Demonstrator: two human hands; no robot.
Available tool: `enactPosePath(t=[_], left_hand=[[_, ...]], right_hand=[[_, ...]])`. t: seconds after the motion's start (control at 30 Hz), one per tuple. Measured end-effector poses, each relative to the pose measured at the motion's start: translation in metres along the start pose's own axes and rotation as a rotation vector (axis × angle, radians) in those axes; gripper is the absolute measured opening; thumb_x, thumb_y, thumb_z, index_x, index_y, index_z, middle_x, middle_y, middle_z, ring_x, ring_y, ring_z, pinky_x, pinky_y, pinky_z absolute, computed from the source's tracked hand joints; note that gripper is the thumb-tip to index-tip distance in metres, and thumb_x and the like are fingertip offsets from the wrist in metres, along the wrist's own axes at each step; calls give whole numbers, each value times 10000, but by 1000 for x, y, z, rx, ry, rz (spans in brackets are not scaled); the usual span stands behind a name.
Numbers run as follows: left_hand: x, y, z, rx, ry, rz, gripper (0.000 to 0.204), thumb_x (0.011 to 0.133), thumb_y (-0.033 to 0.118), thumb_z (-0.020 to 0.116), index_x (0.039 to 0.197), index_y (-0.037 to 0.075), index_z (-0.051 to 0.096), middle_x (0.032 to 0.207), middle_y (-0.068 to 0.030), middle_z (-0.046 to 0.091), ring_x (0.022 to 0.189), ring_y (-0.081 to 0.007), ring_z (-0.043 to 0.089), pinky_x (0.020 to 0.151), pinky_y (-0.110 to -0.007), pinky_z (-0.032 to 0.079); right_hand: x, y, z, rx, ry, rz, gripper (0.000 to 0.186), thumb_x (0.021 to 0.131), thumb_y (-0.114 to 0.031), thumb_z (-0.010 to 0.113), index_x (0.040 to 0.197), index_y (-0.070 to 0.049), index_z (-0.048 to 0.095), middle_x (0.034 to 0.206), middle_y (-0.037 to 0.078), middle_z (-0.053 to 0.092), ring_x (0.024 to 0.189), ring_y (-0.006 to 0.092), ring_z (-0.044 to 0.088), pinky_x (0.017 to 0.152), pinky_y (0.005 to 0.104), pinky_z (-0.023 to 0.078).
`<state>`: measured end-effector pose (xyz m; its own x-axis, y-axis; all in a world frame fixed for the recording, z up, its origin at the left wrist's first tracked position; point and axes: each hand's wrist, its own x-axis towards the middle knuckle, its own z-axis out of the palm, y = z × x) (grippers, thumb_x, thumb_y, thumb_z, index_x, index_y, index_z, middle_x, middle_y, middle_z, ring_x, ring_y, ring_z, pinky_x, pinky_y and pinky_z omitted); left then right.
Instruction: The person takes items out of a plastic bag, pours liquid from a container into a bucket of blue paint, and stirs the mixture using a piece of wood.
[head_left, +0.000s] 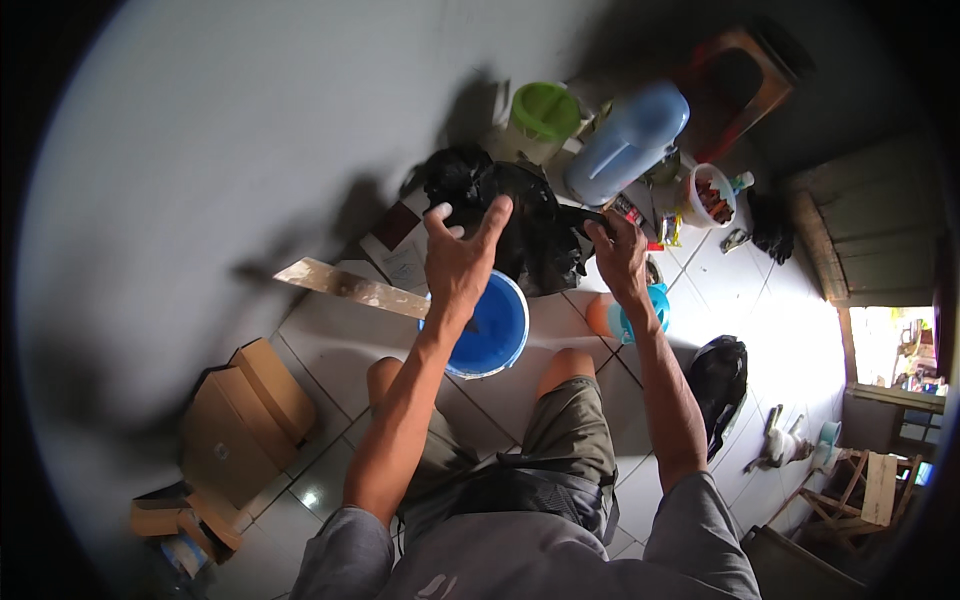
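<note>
Floor [790, 310] gleamed at frame right | left hand [460, 268] hung centre, grip wide | right hand [622, 260] pinched bag [548, 228], upper centre

The person here has on a grey shirt [540, 560] with short sleeves [348, 555] and a small pale mark [437, 585] on the front. I see olive-toned shorts [575, 425], a black mesh piece [525, 487] across the waist, and a dark strap [612, 505] by the right hip. Forearms [412, 415], fingers [494, 216] and knees [567, 368] are bare.
</note>
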<state>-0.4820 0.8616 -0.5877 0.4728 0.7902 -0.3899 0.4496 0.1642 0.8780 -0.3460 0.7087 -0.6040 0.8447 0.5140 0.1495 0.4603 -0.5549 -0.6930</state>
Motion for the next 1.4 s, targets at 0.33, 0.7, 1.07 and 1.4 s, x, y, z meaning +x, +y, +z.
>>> enactPosePath(t=[0.33,0.7,1.07,1.4], left_hand=[[9,-2,60,213,-253,241,398,705,25,574,1075,1,431,651,-61,533,549,-109,512,539,-254,438],[-22,-27,18,26,-310,188,441,692,-79,500,1113,31,432,687,-12,499,572,-42,447,519,-177,378],[-38,-33,15,178,-423,216,582,662,-70,515,1208,-24,316,779,-43,509,660,-59,470,612,-191,412],[10,-39,70,710,-618,957,709,608,179,686,1188,-41,343,1266,-293,318,1165,-409,353,961,-395,315]], right_hand=[[-13,13,-49,398,-180,295,192,802,-154,563,831,33,592,563,49,509,544,99,463,537,254,400],[-21,24,-70,535,-153,385,339,844,-214,534,1076,33,537,656,14,519,645,75,485,620,228,382],[-50,26,-84,451,-198,362,476,762,-248,614,1112,54,502,862,127,582,789,168,543,763,285,422],[-36,6,-50,609,-353,207,532,701,-192,628,1083,123,435,1024,247,541,995,302,533,867,361,388]])
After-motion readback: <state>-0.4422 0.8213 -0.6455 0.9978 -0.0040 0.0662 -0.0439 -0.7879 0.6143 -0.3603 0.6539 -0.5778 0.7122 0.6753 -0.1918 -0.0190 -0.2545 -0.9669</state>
